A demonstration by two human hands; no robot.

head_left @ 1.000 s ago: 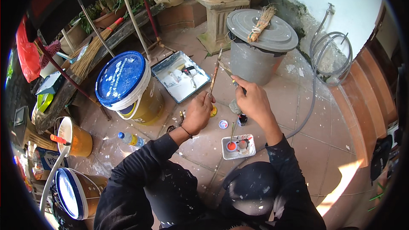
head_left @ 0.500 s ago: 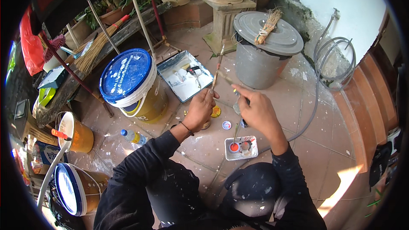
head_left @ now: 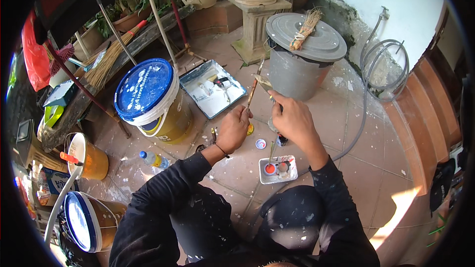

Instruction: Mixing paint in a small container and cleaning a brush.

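Observation:
My left hand [head_left: 233,131] is closed round a thin brown stick [head_left: 253,91] with a reddish stretch, which slants up and away. My right hand [head_left: 295,121] grips a slim tool with a flat, pale tip [head_left: 262,81]; it looks like a paintbrush. That tip meets or crosses the stick, and I cannot tell whether they touch. Below my right hand is a small white tray [head_left: 292,178] holding a cup of red-orange paint [head_left: 269,169] and a grey cup [head_left: 283,167]. A thin handle stands up from the paint cup. A small round lid [head_left: 261,144] lies near the tray.
Ahead sits a large paint tray [head_left: 183,83] with white paint and tools in it. A blue-lidded bucket [head_left: 144,89] stands left of it, a grey lidded bin [head_left: 297,69] beyond. A plastic bottle [head_left: 154,159], more buckets [head_left: 94,160], a hose [head_left: 357,138] and brick-coloured steps [head_left: 420,118] lie around.
The right-hand tool has turned, so its flat pale tip now shows against the stick. The stick stands slightly more upright. The whole view has shifted a little.

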